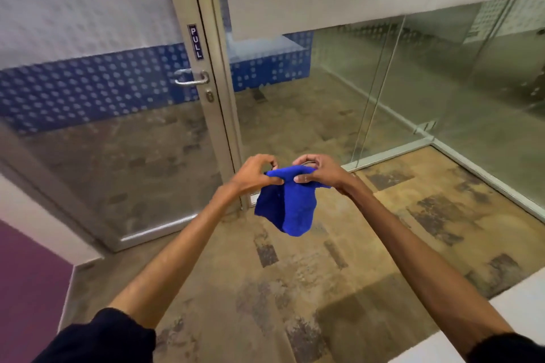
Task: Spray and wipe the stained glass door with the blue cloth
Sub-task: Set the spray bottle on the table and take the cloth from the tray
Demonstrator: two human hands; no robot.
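A blue cloth point(287, 206) hangs folded in front of me, pinched along its top edge by both hands. My left hand point(255, 174) grips the cloth's left corner and my right hand point(320, 171) grips the right part. The glass door point(118, 132) stands shut to the left, in a metal frame, with a frosted upper part and a blue dotted band. Its lever handle point(191, 77) sits under a "PULL" sign point(195, 42). No spray bottle is in view.
Fixed glass panels point(398, 82) run right of the door frame and turn a corner toward me. Patterned brown carpet point(324, 274) covers the floor. A purple wall point(26, 289) is at the lower left and a white surface edge point(516, 303) at the lower right.
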